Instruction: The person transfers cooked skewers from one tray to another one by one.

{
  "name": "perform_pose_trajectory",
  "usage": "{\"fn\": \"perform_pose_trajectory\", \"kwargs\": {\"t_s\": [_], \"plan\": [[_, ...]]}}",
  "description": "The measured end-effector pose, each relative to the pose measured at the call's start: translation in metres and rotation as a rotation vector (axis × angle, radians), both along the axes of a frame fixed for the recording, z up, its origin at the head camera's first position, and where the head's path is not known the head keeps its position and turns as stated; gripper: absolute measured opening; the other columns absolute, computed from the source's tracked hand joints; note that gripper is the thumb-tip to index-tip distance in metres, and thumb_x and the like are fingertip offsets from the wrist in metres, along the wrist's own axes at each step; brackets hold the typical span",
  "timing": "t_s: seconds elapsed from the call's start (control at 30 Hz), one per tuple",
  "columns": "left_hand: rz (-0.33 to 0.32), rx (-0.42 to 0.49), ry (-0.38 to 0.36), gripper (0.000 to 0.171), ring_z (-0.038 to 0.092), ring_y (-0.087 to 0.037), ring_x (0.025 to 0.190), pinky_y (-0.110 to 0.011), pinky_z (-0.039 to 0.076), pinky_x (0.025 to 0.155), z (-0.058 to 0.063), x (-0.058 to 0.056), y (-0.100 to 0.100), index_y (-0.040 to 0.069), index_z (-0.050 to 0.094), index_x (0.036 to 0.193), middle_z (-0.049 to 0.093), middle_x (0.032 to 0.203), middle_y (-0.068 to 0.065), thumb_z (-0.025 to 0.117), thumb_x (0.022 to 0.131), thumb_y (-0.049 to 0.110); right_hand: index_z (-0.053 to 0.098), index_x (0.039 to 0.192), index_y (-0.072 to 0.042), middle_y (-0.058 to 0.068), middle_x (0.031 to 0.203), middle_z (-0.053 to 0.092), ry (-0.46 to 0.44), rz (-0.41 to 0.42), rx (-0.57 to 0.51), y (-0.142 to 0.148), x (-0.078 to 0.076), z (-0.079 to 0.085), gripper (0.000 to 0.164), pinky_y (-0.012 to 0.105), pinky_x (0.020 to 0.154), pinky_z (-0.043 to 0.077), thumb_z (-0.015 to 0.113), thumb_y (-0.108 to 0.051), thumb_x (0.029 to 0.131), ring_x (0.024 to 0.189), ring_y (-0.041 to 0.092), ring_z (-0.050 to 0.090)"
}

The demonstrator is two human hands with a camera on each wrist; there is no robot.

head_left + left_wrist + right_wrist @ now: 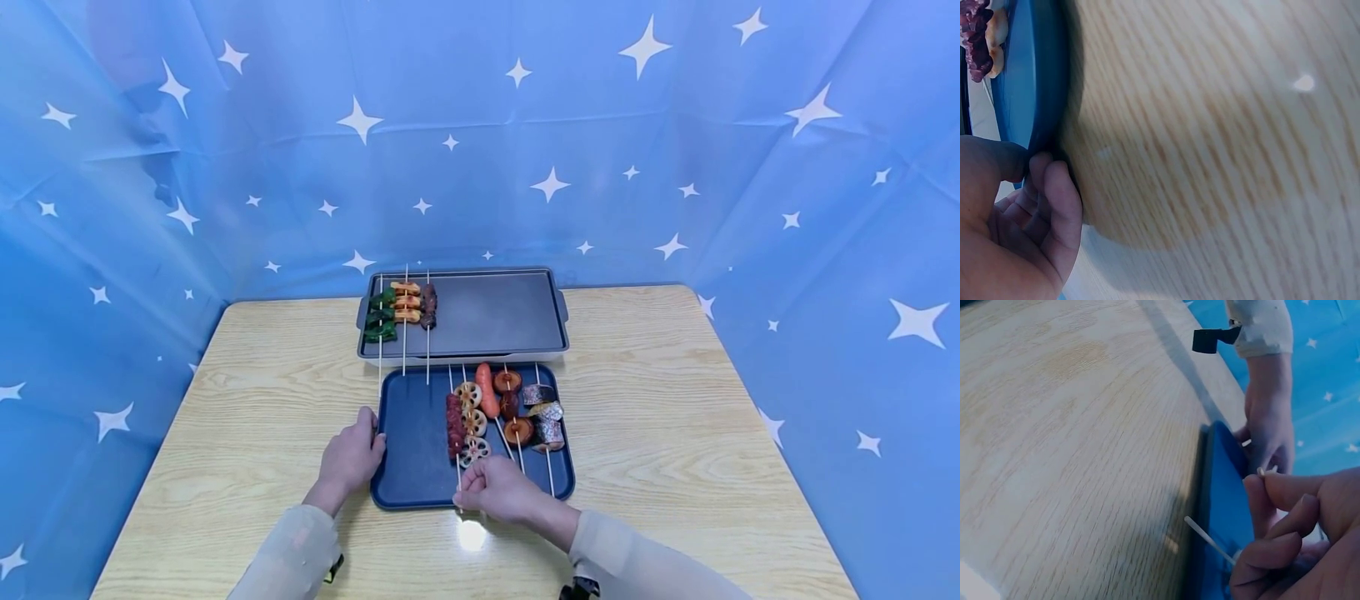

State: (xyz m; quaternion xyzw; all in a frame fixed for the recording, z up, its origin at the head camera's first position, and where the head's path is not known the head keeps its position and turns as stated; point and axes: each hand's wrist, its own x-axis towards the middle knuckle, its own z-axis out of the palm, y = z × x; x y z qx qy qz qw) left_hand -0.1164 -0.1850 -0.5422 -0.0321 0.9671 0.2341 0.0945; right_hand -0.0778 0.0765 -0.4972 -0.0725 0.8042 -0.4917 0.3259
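Observation:
My left hand (351, 454) grips the left rim of the dark blue tray (408, 492), thumb and fingertips pinching its edge in the left wrist view. My right hand (501, 490) is at the tray's front edge and pinches the stick end of the dark red meat skewer (454, 429) between thumb and index finger. That skewer lies along the tray beside a lotus root skewer (473, 422). Another thin stick (1205, 535) shows below the right fingers in the right wrist view. A sausage skewer (487, 392), a mushroom skewer (509, 406) and a fish-like skewer (547, 421) lie farther right.
Behind the tray stands a dark grill pan (495, 312). On its left side lie a green pepper skewer (381, 317), a yellow-orange skewer (407, 302) and a brown meat skewer (428, 306), their sticks reaching past its front edge. The wooden table (660, 417) meets a blue starred curtain (465, 183).

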Motion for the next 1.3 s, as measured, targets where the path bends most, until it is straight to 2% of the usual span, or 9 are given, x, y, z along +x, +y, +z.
{"fn": "perform_pose_trajectory", "kwargs": {"t_s": [0.23,0.37,0.47,0.63,0.83,1.0,1.3], "plan": [[-0.004,-0.011,0.009,0.016,0.051,-0.020,0.056,-0.033,0.035,0.050,0.000,0.000,0.000,0.010,0.045,0.100,0.056,0.068,-0.006,0.056,0.095,0.021,0.063,0.090,-0.009,-0.001,0.068,0.060,-0.001,-0.034,0.040,-0.007,0.000,-0.002,0.019,0.026,0.052,0.040,0.077,-0.018,0.081,0.058,0.011,0.051],[-0.007,-0.009,0.002,0.016,0.050,-0.020,0.055,-0.033,0.035,0.050,0.000,0.000,0.000,0.010,0.045,0.101,0.056,0.068,-0.005,0.055,0.095,0.021,0.059,0.095,-0.007,0.002,0.072,0.064,0.040,-0.042,0.054,-0.011,0.001,-0.004,0.026,0.028,0.056,0.043,0.077,-0.017,0.080,0.064,0.014,0.057],[-0.008,-0.007,0.000,0.016,0.050,-0.020,0.055,-0.033,0.035,0.050,-0.001,0.000,-0.001,0.010,0.045,0.101,0.056,0.068,-0.005,0.055,0.096,0.021,0.056,0.091,-0.007,-0.001,0.068,0.064,0.108,-0.025,0.085,-0.013,0.002,-0.007,0.026,0.026,0.056,0.042,0.077,-0.016,0.079,0.063,0.011,0.058],[-0.009,-0.006,0.003,0.016,0.050,-0.020,0.055,-0.033,0.034,0.050,-0.001,0.000,-0.001,0.010,0.045,0.100,0.056,0.068,-0.005,0.055,0.095,0.021,0.058,0.074,-0.015,-0.009,0.058,0.055,0.267,0.041,0.193,-0.016,0.003,-0.009,0.020,0.023,0.056,0.039,0.077,-0.019,0.077,0.057,0.006,0.050],[-0.007,-0.003,0.004,0.016,0.050,-0.021,0.056,-0.033,0.034,0.050,-0.002,0.000,-0.002,0.010,0.045,0.099,0.056,0.068,-0.006,0.056,0.095,0.021,0.056,0.066,-0.022,-0.014,0.060,0.054,0.390,0.103,0.305,-0.020,0.002,-0.012,0.024,0.023,0.059,0.041,0.077,-0.025,0.076,0.060,0.004,0.051],[-0.008,-0.007,0.004,0.016,0.051,-0.021,0.056,-0.034,0.035,0.050,-0.001,0.000,-0.001,0.010,0.045,0.099,0.056,0.069,-0.006,0.056,0.095,0.021,0.055,0.066,-0.025,-0.016,0.062,0.054,0.397,0.125,0.360,-0.024,0.002,-0.013,0.025,0.024,0.057,0.040,0.077,-0.029,0.075,0.061,0.004,0.052],[-0.005,-0.008,0.008,0.016,0.051,-0.021,0.057,-0.034,0.035,0.051,-0.001,0.000,-0.001,0.010,0.045,0.100,0.057,0.070,-0.006,0.056,0.095,0.021,0.055,0.066,-0.026,-0.016,0.062,0.054,0.367,0.135,0.352,-0.025,0.002,-0.014,0.025,0.025,0.056,0.041,0.077,-0.030,0.076,0.061,0.004,0.053]]}}
